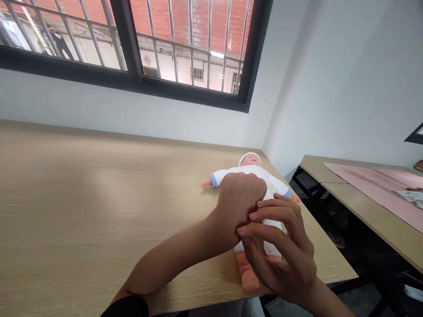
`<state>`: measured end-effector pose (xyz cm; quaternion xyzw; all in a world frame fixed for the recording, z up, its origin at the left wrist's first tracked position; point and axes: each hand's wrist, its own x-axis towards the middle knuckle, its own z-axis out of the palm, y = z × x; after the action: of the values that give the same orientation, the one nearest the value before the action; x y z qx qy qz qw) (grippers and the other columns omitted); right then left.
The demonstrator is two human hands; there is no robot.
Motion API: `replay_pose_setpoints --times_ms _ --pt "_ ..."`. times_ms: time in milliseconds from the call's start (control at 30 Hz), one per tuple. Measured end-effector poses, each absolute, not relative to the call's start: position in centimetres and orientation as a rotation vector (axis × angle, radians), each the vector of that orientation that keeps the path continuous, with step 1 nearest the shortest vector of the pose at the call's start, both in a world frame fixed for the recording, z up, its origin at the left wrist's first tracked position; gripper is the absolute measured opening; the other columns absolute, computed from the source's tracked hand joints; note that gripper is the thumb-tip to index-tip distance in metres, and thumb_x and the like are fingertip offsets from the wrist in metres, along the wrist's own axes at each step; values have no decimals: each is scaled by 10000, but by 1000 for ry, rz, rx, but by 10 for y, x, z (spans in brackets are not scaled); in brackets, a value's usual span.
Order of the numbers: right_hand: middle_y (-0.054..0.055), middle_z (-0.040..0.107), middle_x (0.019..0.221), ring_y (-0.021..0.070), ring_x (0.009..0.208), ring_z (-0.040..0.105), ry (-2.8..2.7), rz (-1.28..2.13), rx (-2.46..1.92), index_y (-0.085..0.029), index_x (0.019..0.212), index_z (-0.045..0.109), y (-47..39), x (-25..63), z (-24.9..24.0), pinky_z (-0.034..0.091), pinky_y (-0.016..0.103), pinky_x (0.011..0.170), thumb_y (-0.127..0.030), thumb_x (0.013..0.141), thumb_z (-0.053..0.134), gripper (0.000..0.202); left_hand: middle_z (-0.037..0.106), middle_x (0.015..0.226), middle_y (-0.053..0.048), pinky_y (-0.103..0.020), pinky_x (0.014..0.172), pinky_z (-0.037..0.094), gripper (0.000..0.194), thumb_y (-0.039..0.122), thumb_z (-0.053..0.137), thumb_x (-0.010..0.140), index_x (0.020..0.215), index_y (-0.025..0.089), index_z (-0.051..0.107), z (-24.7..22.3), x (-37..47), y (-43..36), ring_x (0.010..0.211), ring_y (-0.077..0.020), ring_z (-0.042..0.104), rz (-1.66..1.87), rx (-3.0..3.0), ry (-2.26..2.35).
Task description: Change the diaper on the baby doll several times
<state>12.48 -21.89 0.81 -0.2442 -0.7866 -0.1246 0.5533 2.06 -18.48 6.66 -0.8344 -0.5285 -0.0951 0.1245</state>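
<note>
A baby doll (248, 255) lies on its back on the wooden table, head toward the wall, in a white suit with blue cuffs and a white cap. Its arms stretch out sideways. My left hand (240, 198) is closed in a fist in front of the doll's chest, back of the hand up. Its curled fingers are hidden, so I cannot see whether anything is inside. My right hand (284, 246) is beside it with fingers bent and apart, the fingertips at the left hand's edge near the wrist. Both hands hide much of the doll's body and legs.
The light wooden table (82, 211) meets the wall below a barred window (194, 44). To the right, past a dark gap, stands another table (363, 202) with a pink cloth (370, 185) and a patterned white cloth (411, 196) on it.
</note>
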Motion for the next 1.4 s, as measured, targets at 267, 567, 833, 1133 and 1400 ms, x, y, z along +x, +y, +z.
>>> replay_pose_setpoints --times_ms 267,567,833,1133,1400 --pt "7 693 943 185 1005 642 -1812 -562 -539 -253 962 648 -212 128 -8 482 390 954 -130 815 605 196 313 393 15 -265 409 239 235 33 484 649 452 158 514 68 20 -181 378 -115 340 -290 -2453 -1536" --pt "-5 726 993 163 1086 628 -1841 -826 -524 -241 1000 681 -214 129 -10 462 299 1000 -148 847 558 217 411 406 -4 -263 408 248 220 34 494 627 451 166 506 67 18 -181 379 -138 405 -293 -2447 -1525" --pt "-6 687 1122 175 1163 578 -1838 -895 -466 -236 1060 667 -211 128 -20 462 299 1002 -172 838 530 269 433 406 -19 -289 409 303 184 78 486 611 458 175 520 70 18 -186 378 -190 460 -322 -2448 -1549" --pt "-27 684 1127 170 1172 571 -1799 -933 -436 -261 1048 671 -212 126 -21 441 314 1033 -181 861 508 261 351 391 -7 -282 382 219 216 77 498 627 453 189 436 64 17 -187 351 -156 380 -411 -2406 -1410" --pt "-29 649 1198 182 1149 589 -1740 -915 -428 -268 1042 672 -210 124 -31 454 335 1023 -176 814 568 267 385 419 -23 -287 404 187 202 68 513 651 490 180 468 65 17 -193 376 -141 355 -418 -2354 -1375"
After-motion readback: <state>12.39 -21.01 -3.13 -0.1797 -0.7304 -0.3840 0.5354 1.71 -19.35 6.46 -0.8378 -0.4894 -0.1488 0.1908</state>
